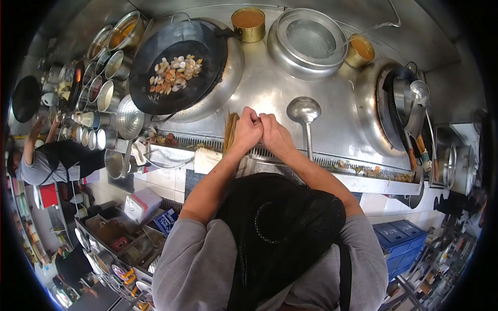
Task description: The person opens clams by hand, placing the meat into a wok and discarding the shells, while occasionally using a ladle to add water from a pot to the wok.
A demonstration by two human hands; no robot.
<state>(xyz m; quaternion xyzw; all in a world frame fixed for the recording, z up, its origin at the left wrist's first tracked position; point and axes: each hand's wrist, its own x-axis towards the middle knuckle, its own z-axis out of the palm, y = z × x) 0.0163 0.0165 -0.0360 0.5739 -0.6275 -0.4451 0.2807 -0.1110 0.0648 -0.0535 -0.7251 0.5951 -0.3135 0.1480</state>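
Observation:
My left hand (248,133) and my right hand (275,135) meet over the front of the steel cooktop (259,96). Both have their fingers curled in and touch at the fingertips; whatever they may hold is hidden. Just left of my left hand stands a bamboo wok brush (230,130), partly covered by the wrist. A ladle (304,109) rests bowl-up on the steel right of my right hand, apart from it. To the left, a black wok (207,70) tilts on its burner ring with a heap of clams (175,75) in it.
A pot of water (310,41) stands at the back between two tins (248,25) of orange liquid. More pans and a strainer ladle (419,92) sit on the right burner. Seasoning bowls (117,66) and a perforated skimmer (130,118) are at left. Another person (39,160) works far left.

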